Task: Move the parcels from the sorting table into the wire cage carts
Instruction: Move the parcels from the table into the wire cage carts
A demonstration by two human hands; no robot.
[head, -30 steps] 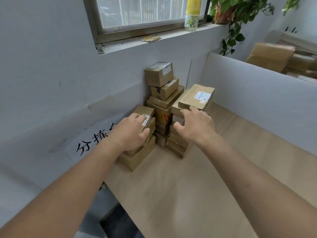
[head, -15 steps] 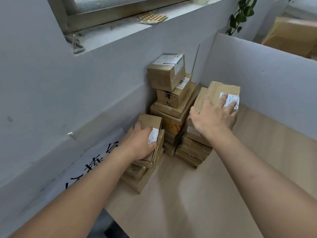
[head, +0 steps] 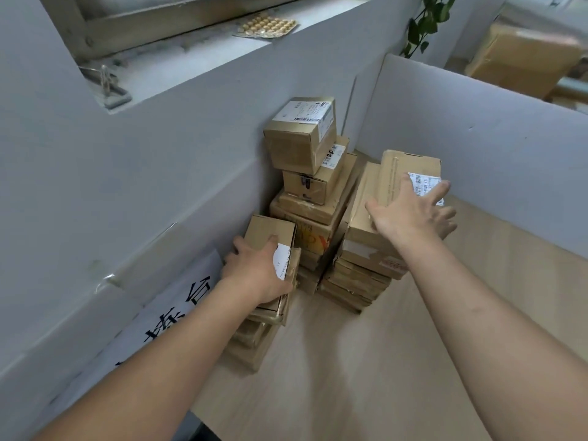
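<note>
While both arms reach forward over the pale wooden sorting table, each hand settles on a different stack of cardboard parcels piled in the far corner. At about ten o'clock from the table's middle, the left hand grips the small top parcel of the low left stack, fingers curled over its far edge and thumb along the side that carries a white label. At about one o'clock, the right hand lies on the flat parcel crowning the right stack, its fingers spread wide and nearly straight across the lid and partly over the white shipping label; whether the thumb hooks the near edge cannot be told. Between the two, at twelve o'clock and hard against the grey wall, rises the tallest stack, topped by a tilted box with a barcode label. A grey partition board closes the table at two o'clock. A white sheet with black characters is stuck to the wall at nine o'clock beside the left forearm. On the window ledge at eleven o'clock lies a blister pack of yellowish pills, and a few green plant leaves hang at one o'clock. Further brown boxes, blurred, sit beyond the partition.
</note>
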